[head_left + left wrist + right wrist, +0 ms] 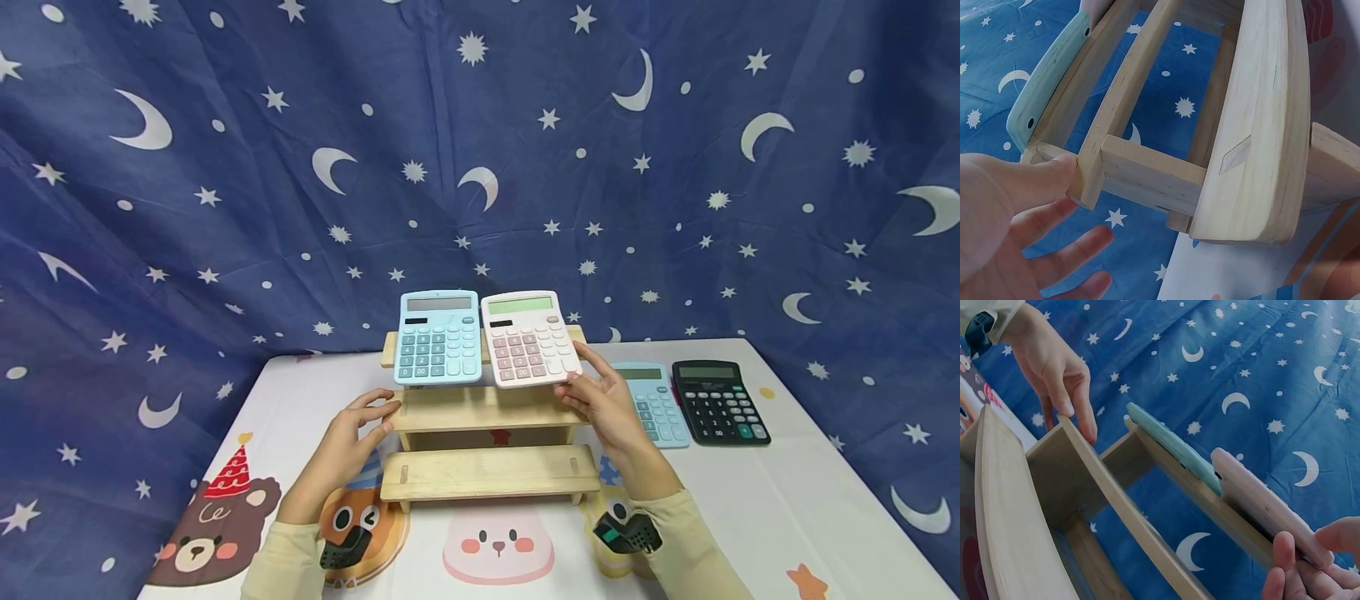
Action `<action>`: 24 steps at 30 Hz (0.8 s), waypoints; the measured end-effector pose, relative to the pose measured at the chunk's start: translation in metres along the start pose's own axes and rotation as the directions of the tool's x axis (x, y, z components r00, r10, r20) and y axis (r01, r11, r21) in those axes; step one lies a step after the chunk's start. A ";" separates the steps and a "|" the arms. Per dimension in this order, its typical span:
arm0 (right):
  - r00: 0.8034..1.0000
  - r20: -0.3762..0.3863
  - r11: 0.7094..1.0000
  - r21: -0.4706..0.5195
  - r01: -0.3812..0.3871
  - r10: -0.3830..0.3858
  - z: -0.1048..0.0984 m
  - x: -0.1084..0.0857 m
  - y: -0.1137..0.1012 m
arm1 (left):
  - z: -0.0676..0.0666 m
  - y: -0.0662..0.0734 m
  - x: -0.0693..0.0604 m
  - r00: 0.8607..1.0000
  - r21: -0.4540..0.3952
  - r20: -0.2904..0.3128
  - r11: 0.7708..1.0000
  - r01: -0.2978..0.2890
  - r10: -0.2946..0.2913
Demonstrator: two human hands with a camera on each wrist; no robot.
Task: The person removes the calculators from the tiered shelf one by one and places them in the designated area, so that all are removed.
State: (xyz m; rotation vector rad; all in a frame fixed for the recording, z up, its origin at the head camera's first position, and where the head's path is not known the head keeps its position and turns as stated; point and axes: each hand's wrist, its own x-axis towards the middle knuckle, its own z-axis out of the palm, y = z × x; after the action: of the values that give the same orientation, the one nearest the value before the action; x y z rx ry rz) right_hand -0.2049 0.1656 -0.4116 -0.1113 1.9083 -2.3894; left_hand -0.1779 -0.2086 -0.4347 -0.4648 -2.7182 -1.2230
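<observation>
A tiered wooden stand (491,472) carries a blue calculator (438,337) on its top tier. Beside it, a white calculator with pink keys (531,339) leans slightly tilted, and my right hand (611,410) pinches its lower right corner. In the right wrist view, thumb and fingers of the right hand (1322,569) lie on either side of the pink-backed calculator (1266,503). My left hand (343,446) touches the left end of the middle tier; in the left wrist view the thumb of the left hand (1029,219) rests on the wood, its other fingers spread.
Right of the stand, a second blue calculator (654,404) and a black calculator (720,402) lie side by side on the table. The white tablecloth (813,475) has cartoon prints. Behind the table hangs a blue curtain (480,167) with moons and stars.
</observation>
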 end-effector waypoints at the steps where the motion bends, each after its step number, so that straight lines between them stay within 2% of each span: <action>1: 1.000 -0.001 1.000 0.008 -0.002 0.002 -0.001 -0.001 -0.001 | 0.000 0.000 0.000 1.000 -0.001 0.001 1.000 -0.001 0.001; 24: 0.998 0.029 0.996 -0.071 0.057 -0.055 -0.020 -0.026 -0.019 | 0.000 -0.002 0.000 1.000 -0.041 0.021 0.999 0.014 -0.013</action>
State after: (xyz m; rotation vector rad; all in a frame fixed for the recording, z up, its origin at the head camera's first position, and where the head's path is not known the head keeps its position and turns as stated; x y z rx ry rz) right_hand -0.1813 0.1916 -0.3981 -0.2036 2.0054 -2.3411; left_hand -0.1786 -0.2103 -0.4360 -0.4670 -2.7226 -1.2863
